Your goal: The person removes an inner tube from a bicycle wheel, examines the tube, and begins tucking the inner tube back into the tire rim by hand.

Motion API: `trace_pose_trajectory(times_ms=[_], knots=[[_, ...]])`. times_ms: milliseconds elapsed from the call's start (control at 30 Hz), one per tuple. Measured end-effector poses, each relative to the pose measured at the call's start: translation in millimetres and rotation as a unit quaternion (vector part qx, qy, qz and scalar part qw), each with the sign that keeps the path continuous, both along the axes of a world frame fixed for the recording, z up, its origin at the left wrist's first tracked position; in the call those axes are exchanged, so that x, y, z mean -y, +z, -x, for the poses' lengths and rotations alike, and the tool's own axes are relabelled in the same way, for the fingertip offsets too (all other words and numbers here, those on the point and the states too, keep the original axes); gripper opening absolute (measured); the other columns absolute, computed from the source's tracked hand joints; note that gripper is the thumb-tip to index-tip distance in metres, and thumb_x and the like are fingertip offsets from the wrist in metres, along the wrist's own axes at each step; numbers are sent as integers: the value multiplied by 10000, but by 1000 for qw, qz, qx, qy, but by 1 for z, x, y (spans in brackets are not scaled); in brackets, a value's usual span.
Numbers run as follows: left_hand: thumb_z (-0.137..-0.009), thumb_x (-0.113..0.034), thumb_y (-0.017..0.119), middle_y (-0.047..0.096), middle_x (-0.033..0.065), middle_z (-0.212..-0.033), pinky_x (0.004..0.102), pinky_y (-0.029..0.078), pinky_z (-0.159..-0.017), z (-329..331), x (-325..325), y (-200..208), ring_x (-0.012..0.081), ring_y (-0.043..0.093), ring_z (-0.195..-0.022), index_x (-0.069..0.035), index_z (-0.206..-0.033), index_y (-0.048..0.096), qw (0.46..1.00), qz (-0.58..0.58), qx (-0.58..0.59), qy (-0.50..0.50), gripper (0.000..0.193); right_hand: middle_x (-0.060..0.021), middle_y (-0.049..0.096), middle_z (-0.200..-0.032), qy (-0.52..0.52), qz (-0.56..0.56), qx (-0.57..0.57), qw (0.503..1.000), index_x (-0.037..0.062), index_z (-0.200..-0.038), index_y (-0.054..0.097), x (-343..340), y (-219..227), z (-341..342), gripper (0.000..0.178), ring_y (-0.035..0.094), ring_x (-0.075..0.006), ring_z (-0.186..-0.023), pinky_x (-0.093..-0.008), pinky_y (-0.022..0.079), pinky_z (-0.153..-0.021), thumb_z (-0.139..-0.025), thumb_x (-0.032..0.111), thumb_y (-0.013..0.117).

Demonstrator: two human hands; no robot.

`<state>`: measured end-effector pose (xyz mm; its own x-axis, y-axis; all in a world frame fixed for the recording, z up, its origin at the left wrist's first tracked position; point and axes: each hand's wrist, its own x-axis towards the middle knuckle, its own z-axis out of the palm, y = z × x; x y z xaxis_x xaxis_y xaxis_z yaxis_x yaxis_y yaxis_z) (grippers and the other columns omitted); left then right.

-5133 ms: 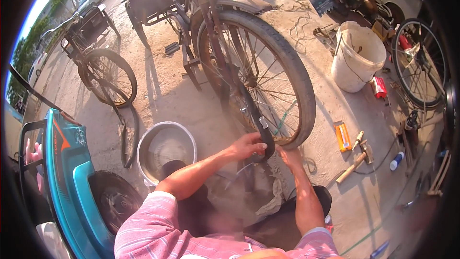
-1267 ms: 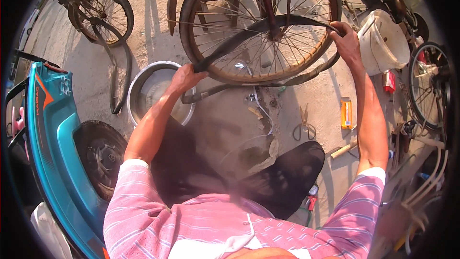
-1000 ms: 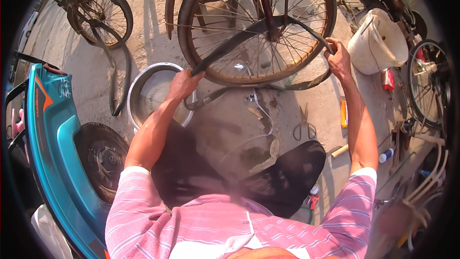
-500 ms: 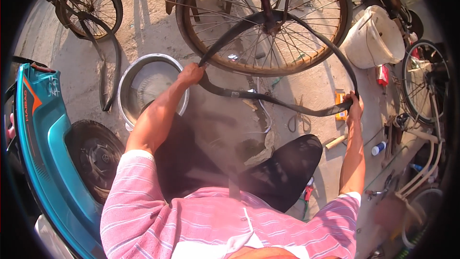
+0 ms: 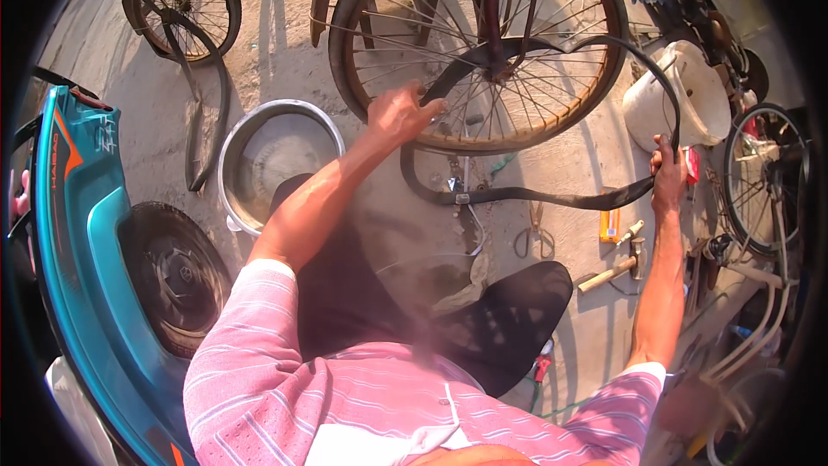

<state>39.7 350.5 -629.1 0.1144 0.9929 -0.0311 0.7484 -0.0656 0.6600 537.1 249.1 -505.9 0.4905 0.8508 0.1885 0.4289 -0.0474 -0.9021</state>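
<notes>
A black inner tube [image 5: 565, 201] is stretched in a wide loop between my hands, in front of an upright bicycle wheel [image 5: 526, 140]. Its upper stretch passes near the wheel's hub and the fork. My left hand [image 5: 395, 118] is at the loop's left side, with the tube running between thumb and fingers; part of its grip is hidden. At the right end, the fingers of my right hand [image 5: 668, 179] are wrapped round the tube. A small pale patch or marking shows on the lower stretch of the tube.
A metal basin [image 5: 231, 174] stands left of my knee, beside a teal vehicle [image 5: 112, 233]. To the right are a white bucket [image 5: 647, 108], a hammer [image 5: 608, 276], scissors [image 5: 535, 243], an orange box [image 5: 611, 225] and another bicycle wheel [image 5: 763, 181]. Another tube [image 5: 223, 121] hangs at upper left.
My left hand has moved right and slightly up along the loop, its thumb now apart. My right hand has shifted right, and the tube's right side now bulges toward the bucket.
</notes>
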Motion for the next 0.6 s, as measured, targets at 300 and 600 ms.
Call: trace_pose_trajectory(times_ms=[300,600], knots=[[-998,-378,647,683,183,-744,449,526,-703,-11,-4,22,358,690,-721,-23,-916,731,986,-133,91,29,374,81,519,-723,-30,-36,-26,999,54,-1087,721,-46,49,-68,387,447,-21,-590,-206,326,-537,-1032,437,704],[-964,-290,682,592,211,-652,504,474,-640,31,22,21,431,610,-657,-24,-757,588,969,-183,110,123,350,-71,788,-1008,-58,-27,313,948,43,-1140,781,-113,92,-37,524,712,-173,-932,-307,532,-870,-915,514,822]])
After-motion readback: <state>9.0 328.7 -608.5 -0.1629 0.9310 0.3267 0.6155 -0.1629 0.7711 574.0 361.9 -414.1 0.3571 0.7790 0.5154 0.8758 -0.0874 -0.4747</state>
